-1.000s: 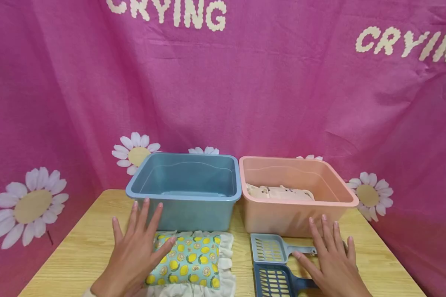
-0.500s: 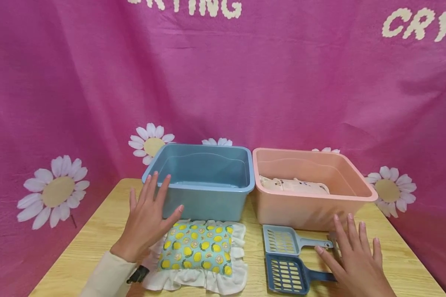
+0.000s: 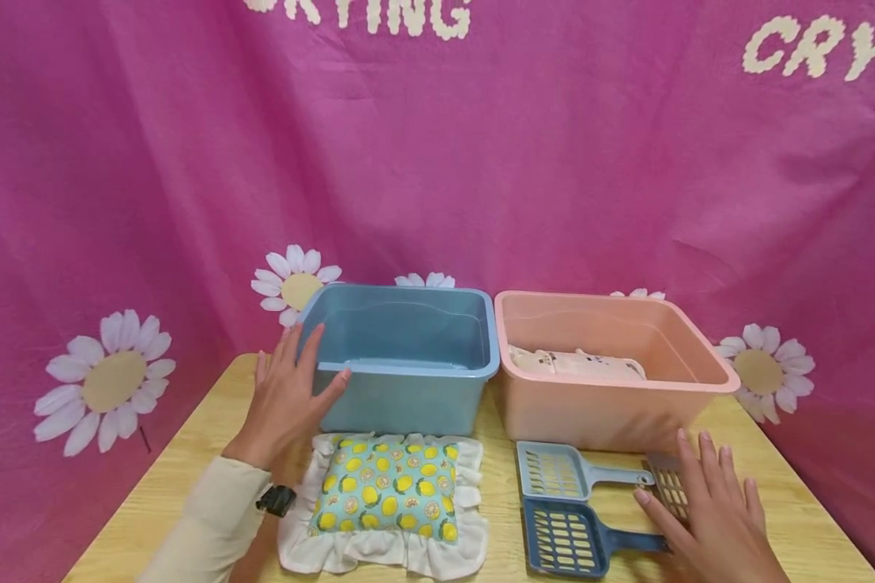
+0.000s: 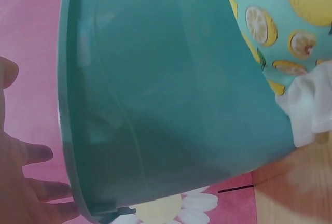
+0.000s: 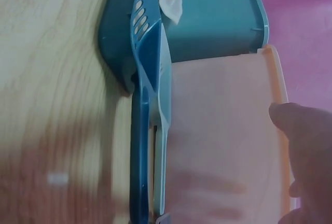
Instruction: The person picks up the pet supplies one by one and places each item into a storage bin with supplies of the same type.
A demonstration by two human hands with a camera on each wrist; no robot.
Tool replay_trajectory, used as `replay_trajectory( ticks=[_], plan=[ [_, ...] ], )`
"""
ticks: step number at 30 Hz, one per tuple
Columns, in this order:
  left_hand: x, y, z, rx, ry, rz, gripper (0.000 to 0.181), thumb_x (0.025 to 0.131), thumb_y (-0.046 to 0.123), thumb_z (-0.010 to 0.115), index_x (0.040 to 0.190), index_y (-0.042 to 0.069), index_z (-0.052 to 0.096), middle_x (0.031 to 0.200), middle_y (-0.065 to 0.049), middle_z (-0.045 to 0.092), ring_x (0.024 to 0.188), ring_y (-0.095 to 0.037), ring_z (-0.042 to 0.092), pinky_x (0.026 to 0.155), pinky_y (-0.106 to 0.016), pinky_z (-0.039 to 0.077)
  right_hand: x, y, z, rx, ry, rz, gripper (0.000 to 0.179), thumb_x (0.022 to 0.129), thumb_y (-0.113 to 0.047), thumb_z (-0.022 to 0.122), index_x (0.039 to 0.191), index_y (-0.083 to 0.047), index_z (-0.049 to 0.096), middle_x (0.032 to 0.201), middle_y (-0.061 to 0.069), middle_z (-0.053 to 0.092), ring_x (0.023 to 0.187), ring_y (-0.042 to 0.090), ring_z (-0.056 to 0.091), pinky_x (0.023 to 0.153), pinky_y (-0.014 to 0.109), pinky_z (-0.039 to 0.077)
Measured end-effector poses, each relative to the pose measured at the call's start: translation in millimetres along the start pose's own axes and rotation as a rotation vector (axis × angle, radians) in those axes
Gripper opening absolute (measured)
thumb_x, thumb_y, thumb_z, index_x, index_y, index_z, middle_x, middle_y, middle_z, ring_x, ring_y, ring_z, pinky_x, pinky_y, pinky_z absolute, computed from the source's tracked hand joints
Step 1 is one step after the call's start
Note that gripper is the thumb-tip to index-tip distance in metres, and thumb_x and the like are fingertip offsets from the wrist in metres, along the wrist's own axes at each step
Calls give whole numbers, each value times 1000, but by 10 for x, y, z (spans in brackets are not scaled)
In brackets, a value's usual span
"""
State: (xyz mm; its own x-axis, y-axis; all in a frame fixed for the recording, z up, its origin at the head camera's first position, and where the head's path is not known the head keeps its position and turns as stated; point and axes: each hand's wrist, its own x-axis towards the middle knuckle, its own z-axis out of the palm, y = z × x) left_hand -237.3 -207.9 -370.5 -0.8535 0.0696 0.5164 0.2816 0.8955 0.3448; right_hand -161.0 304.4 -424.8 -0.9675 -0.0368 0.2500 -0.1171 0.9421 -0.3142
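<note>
My left hand (image 3: 284, 401), fingers extended and spread, is at the front-left corner of a blue plastic bin (image 3: 401, 405). In the left wrist view, its fingertips lie right by the bin's rim (image 4: 66, 130). Below that bin rests a small ruffled pillow (image 3: 386, 490) with a lemon print. My right hand (image 3: 725, 518) hovers with spread fingers in front of a pink bin (image 3: 591, 413), near several slotted scoops. A light blue scoop (image 3: 554, 472) and a dark blue scoop (image 3: 565, 534) lie one before the other. A greyish scoop (image 3: 667, 483) is partly hidden behind my right hand.
A cream cloth item (image 3: 583, 364) with small dark prints lies inside the pink bin. The bins stand side by side at the back of a wooden table (image 3: 160, 502). Behind them hangs a magenta curtain (image 3: 554, 162) with white daisies and lettering.
The head view has shifted. My left hand has moved forward from in front of the blue bin to its corner. The right hand has drifted slightly right and nearer, uncovering more of the greyish scoop.
</note>
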Motion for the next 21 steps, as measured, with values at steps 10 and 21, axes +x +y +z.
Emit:
replay_trajectory(
  ticks=[10, 21],
  plan=[
    [102, -99, 5, -57, -37, -52, 83, 91, 57, 51, 154, 13, 22, 158, -20, 14, 143, -42, 15, 109, -70, 6, -78, 174, -12, 67, 40, 19, 97, 91, -54, 57, 153, 0, 6, 152, 38, 4, 138, 56, -5, 104, 72, -11],
    [233, -240, -56, -147, -182, -107, 84, 92, 59, 48, 155, 12, 19, 160, -19, 8, 141, -45, 17, 96, -74, 31, -167, 367, -67, 233, 29, 68, 95, 94, -46, 58, 152, 5, 2, 151, 39, 11, 139, 54, 10, 105, 72, 14]
  ],
)
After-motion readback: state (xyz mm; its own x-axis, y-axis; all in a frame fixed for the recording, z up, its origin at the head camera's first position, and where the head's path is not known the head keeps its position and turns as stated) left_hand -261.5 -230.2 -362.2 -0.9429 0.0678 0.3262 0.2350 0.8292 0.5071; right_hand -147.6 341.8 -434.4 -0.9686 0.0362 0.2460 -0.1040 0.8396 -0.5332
